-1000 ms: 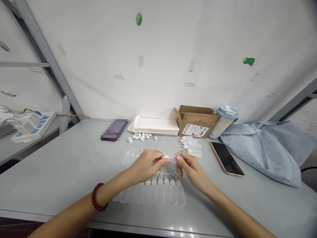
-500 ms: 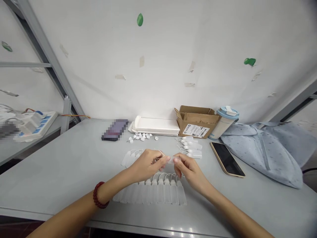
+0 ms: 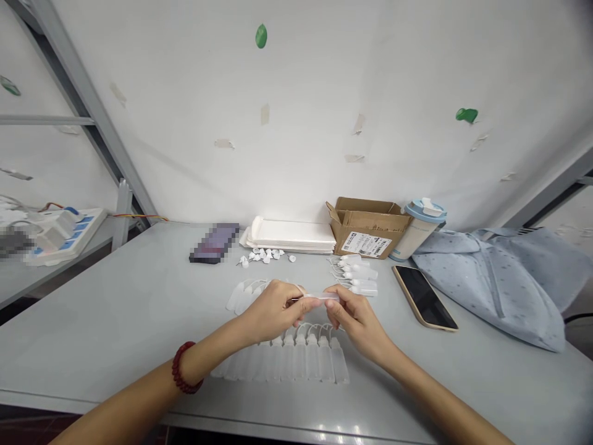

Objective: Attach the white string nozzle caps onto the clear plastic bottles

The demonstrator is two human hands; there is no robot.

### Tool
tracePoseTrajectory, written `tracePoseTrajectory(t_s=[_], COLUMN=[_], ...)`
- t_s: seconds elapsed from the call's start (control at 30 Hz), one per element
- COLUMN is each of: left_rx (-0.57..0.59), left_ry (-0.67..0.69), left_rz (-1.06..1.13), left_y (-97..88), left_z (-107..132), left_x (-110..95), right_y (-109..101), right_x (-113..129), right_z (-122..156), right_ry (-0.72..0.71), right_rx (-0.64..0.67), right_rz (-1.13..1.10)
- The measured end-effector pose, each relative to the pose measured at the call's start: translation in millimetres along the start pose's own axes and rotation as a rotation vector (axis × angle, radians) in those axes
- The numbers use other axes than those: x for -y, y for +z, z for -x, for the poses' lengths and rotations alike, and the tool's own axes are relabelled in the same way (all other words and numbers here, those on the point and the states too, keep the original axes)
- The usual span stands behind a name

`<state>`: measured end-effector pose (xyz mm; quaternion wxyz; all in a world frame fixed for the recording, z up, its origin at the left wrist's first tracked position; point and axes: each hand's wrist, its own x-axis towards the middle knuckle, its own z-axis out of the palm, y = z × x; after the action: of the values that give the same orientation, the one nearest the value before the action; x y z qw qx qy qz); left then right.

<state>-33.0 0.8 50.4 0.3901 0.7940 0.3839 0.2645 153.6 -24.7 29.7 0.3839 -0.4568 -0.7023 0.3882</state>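
1 box (image 3: 365, 230) | 1 cup (image 3: 417, 237) | 1 bag (image 3: 503, 284) | 1 phone (image 3: 424, 297) | 1 held btl (image 3: 320, 297)

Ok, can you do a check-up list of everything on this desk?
Surface: grey table, smooth.
Work things: small clear bottle held between both hands; row of bottles lying below; loose white caps; capped bottles.
Clutter: phone, cardboard box, cup, blue bag, white trays.
Hands: left hand and right hand both pinch the bottle.
Cables: orange wire by a power strip.
Surroundings: white wall, taped scraps, grey frame.
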Motion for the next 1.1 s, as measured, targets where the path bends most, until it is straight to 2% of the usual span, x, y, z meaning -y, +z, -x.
tracePoseTrajectory(t_s=[0.1,0.2,0.33,0.4,0.5,0.63,0.77,0.93,1.1], left_rx=[-0.052,-0.11,-0.163,-0.166,-0.134,-0.087,-0.041,-0.019,0.001], left_ry=[0.178,0.365,0.474,0.444,0.303,0.127,0.011,-0.077,-0.092], left_rz=[-0.169,-0.329,-0.477,-0.447,-0.31,-0.158,-0.076,0.01,0.087], left_y=[2.9,7.8,12.3,11.7,7.7,2.9,2.9,3.5,2.1], left_z=[-0.1,-0.2,0.4,0.6,-0.1,-2.0,-2.7,-3.0,-3.3], left_x=[1.7,12.6,26.1,25.6,17.4,9.6,11.4,11.6,11.3], right_y=[-0.6,0.1,0.7,0.6,0.4,-0.7,-2.0,1.2,5.6], right_x=[-1.9,-4.5,-4.8,-3.3,-1.2,-1.9,-5.9,-12.1,-14.6], right_z=[-1.9,-4.8,-7.3,-7.5,-7.4,-8.0,-7.2,-3.7,-2.9], right_ry=[0.043,0.113,0.217,0.246,0.247,0.197,0.136,0.072,0.074], right_rx=[0.015,0.036,0.088,0.107,0.105,0.049,0.019,0.002,0.056], right_rz=[-0.054,-0.208,-0.427,-0.455,-0.429,-0.33,-0.173,0.052,0.087])
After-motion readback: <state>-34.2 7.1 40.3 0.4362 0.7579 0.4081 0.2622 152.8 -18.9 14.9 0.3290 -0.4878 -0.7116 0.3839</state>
